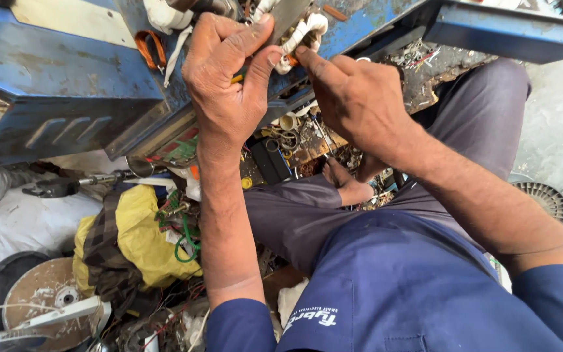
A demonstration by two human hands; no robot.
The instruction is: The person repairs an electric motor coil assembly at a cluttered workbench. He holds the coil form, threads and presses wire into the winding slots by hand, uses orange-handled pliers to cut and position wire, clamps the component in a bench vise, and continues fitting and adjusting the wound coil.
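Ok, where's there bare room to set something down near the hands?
The only bare patch is the grey concrete floor at right, between the raised knee and the round grille. Below the left hand and right hand, the parts tray is crowded; so is the pile around the yellow cloth.

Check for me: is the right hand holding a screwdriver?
No, the right hand only pinches the white cloth strip at the blue machine, and no tool shows in it.
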